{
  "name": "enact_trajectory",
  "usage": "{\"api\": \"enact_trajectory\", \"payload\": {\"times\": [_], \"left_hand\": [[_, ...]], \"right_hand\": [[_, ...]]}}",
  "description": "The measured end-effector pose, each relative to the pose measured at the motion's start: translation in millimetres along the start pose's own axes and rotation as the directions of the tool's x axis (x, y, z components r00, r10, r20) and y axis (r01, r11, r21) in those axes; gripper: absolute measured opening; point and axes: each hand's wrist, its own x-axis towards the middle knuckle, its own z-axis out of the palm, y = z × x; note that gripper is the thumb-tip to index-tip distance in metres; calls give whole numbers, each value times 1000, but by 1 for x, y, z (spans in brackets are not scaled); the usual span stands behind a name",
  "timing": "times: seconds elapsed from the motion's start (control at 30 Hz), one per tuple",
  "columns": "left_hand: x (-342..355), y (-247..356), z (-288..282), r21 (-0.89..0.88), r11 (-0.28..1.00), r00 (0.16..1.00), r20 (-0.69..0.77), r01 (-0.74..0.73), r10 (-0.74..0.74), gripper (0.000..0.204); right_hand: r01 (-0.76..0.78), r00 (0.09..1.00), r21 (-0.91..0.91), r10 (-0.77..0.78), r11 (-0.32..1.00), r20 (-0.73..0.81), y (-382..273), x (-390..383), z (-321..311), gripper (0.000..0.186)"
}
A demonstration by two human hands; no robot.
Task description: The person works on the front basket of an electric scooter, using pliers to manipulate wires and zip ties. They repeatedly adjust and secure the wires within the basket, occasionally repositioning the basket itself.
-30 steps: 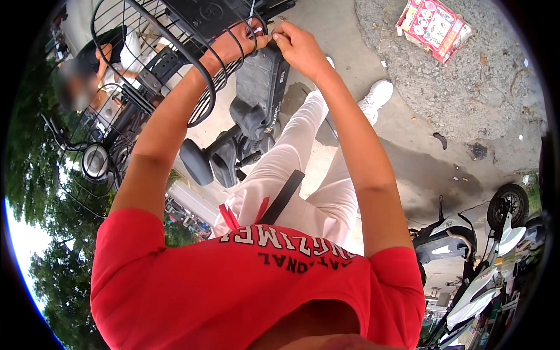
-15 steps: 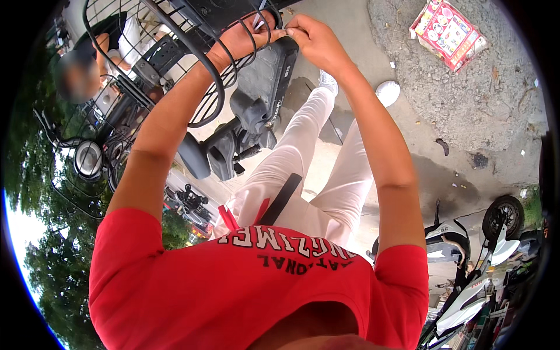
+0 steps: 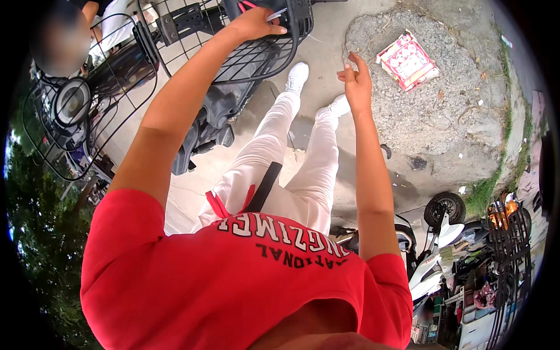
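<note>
My left hand [image 3: 256,24] is over a black wire basket [image 3: 294,49] at the top of the view. Its fingers are closed round a thin whitish strip [image 3: 276,15], whose exact kind I cannot make out. Just behind that hand, a red, slender thing [image 3: 249,5] shows against something dark in the basket. My right hand [image 3: 357,84] is raised over the ground to the right, apart from the basket. Its fingers are spread, and nothing shows between them.
A scooter body [image 3: 213,114] in dark grey is below the basket. On rough concrete lies a red and white carton [image 3: 407,61]. Another person [image 3: 114,26] is at the upper left beside a round lamp [image 3: 71,102]. A white motorbike [image 3: 429,271] is at the lower right.
My hands were together at the basket's edge; now they are apart. The right hand has moved right and down, its fingers opening, while the left still has the whitish strip.
</note>
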Motion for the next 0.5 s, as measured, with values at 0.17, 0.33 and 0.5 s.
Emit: {"api": "enact_trajectory", "payload": {"times": [0.17,0.33,0.5], "left_hand": [[-143,19,-91,-623,773,954,-146,117,-262,39],[-256,-8,-102,-944,-308,988,-82,-120,-132,26],[-296,-31,-69,-809,-586,999,-52,-49,-12,40]], "right_hand": [[-291,956,-222,279,931,-87,10,-92,-20,22],[-278,940,-283,320,918,113,-75,-148,61,22],[-93,943,-134,131,987,307,-189,-173,188,21]]}}
